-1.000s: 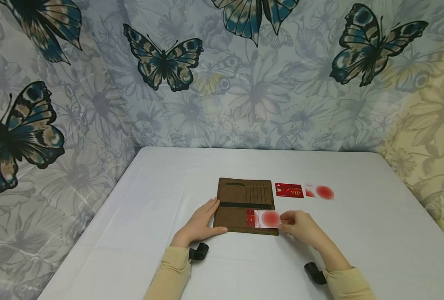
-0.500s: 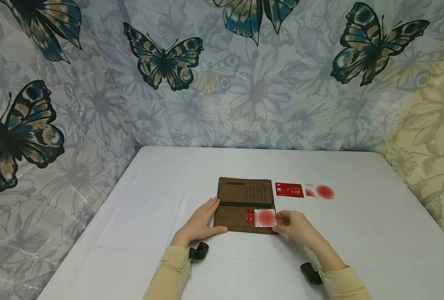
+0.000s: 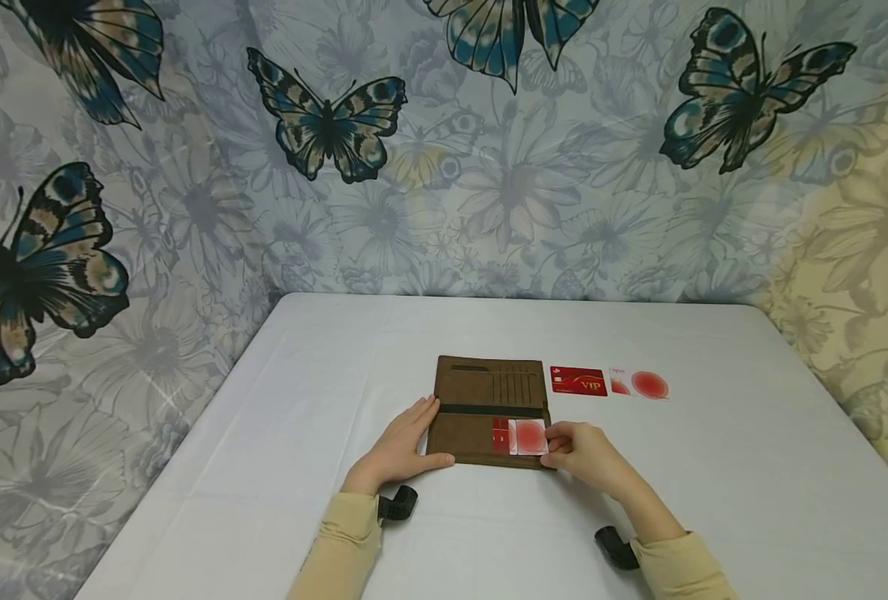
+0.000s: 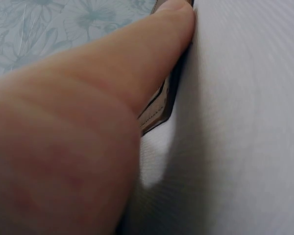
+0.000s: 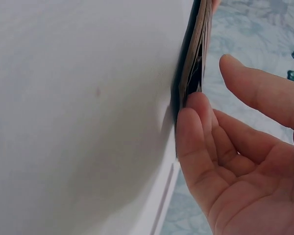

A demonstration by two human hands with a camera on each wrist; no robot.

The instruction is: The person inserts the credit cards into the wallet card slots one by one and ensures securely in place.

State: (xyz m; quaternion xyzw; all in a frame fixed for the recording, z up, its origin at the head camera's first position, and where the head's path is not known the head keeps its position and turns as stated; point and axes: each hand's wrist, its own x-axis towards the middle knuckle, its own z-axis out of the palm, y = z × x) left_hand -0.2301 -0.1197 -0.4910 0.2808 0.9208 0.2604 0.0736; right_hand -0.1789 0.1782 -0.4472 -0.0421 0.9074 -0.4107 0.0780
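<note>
An open brown wallet (image 3: 477, 387) lies on the white table, with card slots in its far half. In its near half are a red card (image 3: 501, 435) and, beside it, a white card with a red circle (image 3: 528, 437). My left hand (image 3: 399, 446) rests at the wallet's left edge, thumb on the near corner. My right hand (image 3: 586, 454) has its fingertips right at the white card's right end. In the right wrist view, the fingers (image 5: 191, 132) touch the wallet's edge while the thumb stands apart.
A red VIP card (image 3: 579, 381) and another white card with a red circle (image 3: 650, 384) lie to the right of the wallet's far half. The white table (image 3: 324, 367) ends at a wall covering with butterflies.
The right hand has moved left, and the white card has slid left with it, from sticking out past the wallet's right edge to lying within it. The left hand stays in place.
</note>
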